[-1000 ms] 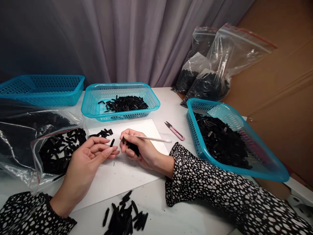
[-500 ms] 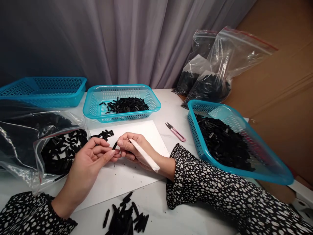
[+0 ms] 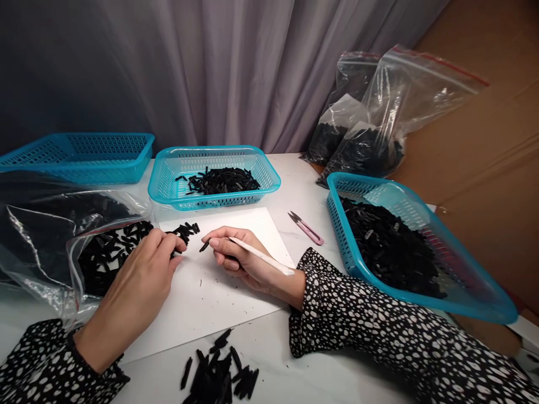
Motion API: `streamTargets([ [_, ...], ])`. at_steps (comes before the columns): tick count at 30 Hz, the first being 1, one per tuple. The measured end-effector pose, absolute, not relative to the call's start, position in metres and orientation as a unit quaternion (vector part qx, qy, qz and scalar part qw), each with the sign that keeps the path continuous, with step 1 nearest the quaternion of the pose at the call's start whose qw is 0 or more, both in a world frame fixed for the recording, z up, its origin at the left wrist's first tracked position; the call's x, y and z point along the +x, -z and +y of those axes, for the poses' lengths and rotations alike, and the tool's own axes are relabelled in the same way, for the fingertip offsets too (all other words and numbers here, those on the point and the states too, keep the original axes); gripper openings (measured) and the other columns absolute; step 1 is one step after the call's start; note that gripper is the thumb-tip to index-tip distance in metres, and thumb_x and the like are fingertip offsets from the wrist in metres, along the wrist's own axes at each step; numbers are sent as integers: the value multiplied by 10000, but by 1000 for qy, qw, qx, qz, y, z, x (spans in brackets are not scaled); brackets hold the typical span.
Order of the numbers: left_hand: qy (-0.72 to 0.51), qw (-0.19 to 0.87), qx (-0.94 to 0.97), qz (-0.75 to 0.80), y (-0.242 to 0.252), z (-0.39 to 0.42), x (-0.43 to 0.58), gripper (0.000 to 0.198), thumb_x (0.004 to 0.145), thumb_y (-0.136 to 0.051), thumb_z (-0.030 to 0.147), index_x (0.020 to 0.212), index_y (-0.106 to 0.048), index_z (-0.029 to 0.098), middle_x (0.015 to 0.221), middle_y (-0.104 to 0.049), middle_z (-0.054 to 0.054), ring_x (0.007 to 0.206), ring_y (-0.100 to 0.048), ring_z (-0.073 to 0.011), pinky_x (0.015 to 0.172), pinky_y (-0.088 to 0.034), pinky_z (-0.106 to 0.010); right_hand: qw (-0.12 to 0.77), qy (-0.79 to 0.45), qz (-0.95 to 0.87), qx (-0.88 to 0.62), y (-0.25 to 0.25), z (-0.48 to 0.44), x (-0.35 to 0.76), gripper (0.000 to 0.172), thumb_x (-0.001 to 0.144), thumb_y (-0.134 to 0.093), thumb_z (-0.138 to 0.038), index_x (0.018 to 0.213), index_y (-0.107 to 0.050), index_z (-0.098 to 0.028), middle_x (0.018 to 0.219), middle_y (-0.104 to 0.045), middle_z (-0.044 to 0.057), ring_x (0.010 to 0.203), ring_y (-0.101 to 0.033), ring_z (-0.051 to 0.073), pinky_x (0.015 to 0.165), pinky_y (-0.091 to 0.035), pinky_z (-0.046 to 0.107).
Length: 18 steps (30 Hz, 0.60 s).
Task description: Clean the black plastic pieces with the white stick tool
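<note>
My right hand (image 3: 242, 258) is closed above a white sheet (image 3: 210, 303). Thumb and forefinger pinch a small black strip-like piece (image 3: 204, 246), and a slim white stick-like tool (image 3: 263, 257) lies across the same hand, its tip hidden. My left hand (image 3: 147, 269) is palm down at the mouth of a clear zip bag (image 3: 73, 264), beside several loose black pieces (image 3: 185, 231). Its curled fingers and thumb close around a dark piece, mostly hidden. Near the front edge lies another pile of black pieces (image 3: 214, 376).
Behind the sheet is a blue basket (image 3: 214, 205) with black pieces. A larger blue basket (image 3: 357, 269) of them stands at right, another blue basket (image 3: 105, 174) at far left. Pink thread snips (image 3: 306, 228) lie right of the sheet. Filled zip bags (image 3: 366, 140) lean at the back.
My hands have come apart. The left has moved left to the loose pieces by the bag and turned palm down; the right keeps the black piece and white tool.
</note>
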<state>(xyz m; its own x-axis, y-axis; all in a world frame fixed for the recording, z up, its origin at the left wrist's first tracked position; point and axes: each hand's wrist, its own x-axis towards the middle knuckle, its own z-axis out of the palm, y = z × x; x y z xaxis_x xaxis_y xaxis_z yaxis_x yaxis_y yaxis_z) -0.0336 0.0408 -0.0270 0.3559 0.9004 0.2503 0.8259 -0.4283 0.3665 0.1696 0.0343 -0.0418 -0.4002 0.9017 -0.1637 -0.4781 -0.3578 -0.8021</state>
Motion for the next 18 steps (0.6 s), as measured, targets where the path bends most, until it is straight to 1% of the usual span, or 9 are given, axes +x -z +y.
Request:
streamTargets([
  [3, -173, 36, 832, 526, 33, 42, -39, 148, 889, -436, 302, 850, -568, 247, 848, -515, -53, 775, -561, -275, 656, -430, -380, 454, -764, -344, -303, 43, 35, 169, 315, 733, -844, -380, 893, -695, -152, 589, -542, -65, 451, -276, 39, 411, -121, 210],
  [7, -142, 46, 839, 523, 35, 42, -42, 203, 919, -380, 246, 756, -501, 244, 825, -480, -51, 785, -547, -265, 604, -412, -353, 455, -763, -344, -303, 44, 35, 170, 311, 740, -836, -382, 898, -693, -155, 595, -543, -63, 459, -264, 45, 419, -117, 217],
  [10, -131, 44, 839, 527, 34, 43, -42, 234, 923, -381, 260, 702, -456, 244, 804, -484, -52, 760, -535, -259, 584, -398, -353, 454, -763, -345, -303, 42, 34, 170, 319, 737, -837, -388, 899, -688, -158, 594, -542, -65, 459, -257, 48, 417, -113, 217],
  [14, -133, 20, 841, 524, 35, 42, -40, 180, 880, -455, 263, 702, -477, 248, 784, -506, -57, 735, -508, -263, 592, -383, -369, 454, -764, -346, -301, 41, 33, 170, 310, 742, -829, -390, 885, -667, -169, 594, -541, -68, 454, -263, 48, 412, -123, 210],
  [18, -168, 3, 844, 509, 35, 39, -34, 207, 882, -427, 213, 687, -485, 251, 763, -514, -61, 713, -477, -266, 630, -372, -389, 457, -768, -341, -291, 42, 34, 170, 274, 758, -801, -359, 893, -651, -174, 597, -550, -69, 436, -259, 44, 396, -118, 200],
])
